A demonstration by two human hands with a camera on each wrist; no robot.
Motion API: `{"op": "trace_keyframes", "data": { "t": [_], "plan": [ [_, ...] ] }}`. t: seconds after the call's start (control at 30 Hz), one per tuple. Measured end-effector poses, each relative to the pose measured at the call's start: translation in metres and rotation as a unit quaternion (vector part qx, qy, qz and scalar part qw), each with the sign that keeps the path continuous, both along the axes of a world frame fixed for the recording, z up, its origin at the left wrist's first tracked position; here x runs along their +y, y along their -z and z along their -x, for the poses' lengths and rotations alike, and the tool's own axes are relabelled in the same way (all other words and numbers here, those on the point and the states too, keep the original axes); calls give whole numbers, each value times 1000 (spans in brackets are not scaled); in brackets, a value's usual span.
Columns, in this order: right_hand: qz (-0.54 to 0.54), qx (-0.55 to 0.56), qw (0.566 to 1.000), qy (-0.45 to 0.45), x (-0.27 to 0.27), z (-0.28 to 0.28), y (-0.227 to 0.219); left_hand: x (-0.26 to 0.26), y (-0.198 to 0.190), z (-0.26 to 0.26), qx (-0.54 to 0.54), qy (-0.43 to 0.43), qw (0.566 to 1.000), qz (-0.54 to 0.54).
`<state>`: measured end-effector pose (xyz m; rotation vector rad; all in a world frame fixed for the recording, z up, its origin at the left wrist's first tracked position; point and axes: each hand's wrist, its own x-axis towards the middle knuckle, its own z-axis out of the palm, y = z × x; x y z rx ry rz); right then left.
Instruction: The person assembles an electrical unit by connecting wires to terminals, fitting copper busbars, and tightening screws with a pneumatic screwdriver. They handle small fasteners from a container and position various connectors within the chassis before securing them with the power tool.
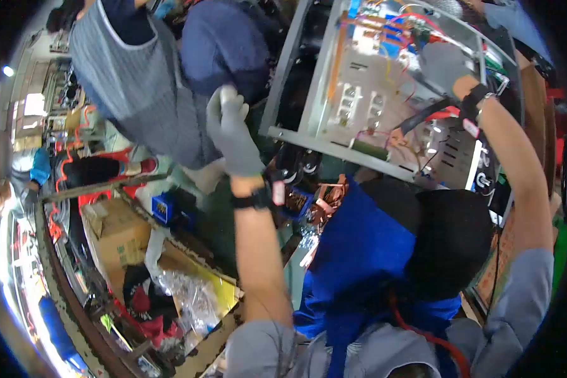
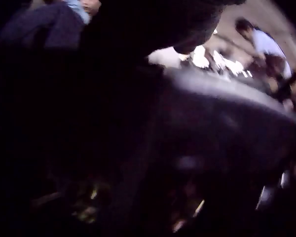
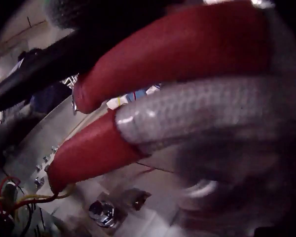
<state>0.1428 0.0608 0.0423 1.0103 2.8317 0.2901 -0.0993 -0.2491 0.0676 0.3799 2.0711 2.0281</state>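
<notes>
My right hand [image 1: 444,66], in a grey glove, reaches into an open metal cabinet [image 1: 334,148] full of wiring. In the right wrist view, a knit-gloved finger [image 3: 187,111] lies across the lower of two red handles [image 3: 93,155]; the tool's working end is hidden. A thick black cable [image 1: 425,116] with a copper-coloured end runs below that hand. My left hand [image 1: 233,135], also gloved, is raised left of the cabinet with its fingers loosely bent, and nothing shows in it. The left wrist view is mostly dark.
Another person in a grey vest [image 1: 151,94] is close by at the upper left. Copper pieces [image 1: 327,198] and a blue bin [image 1: 296,205] lie below the cabinet. A cardboard box [image 1: 116,236] and clear plastic bags [image 1: 192,296] sit at the lower left.
</notes>
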Motion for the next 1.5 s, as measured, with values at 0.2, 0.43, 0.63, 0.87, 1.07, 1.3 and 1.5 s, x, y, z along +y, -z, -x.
{"op": "trace_keyframes", "data": {
  "t": [0.2,0.43,0.63,0.87,1.07,1.3,1.5],
  "plan": [
    [34,45,998,17,14,-3,-1,-120,62,-105,85,-185,963,177],
    [44,110,992,-45,-67,-4,-89,-186,208,-103,67,-116,852,507],
    [113,284,940,-154,-143,-25,-118,-214,326,-53,22,-11,707,707],
    [140,271,944,-125,-143,-35,-113,-214,298,-40,95,128,683,713],
    [196,302,927,-106,-147,-44,-102,-217,222,-23,-11,-4,693,721],
    [186,294,933,-94,-146,-55,-102,-322,362,39,-16,35,609,792],
    [209,287,929,-106,-148,-45,-103,-180,221,-23,275,95,726,623]
  ]
}}
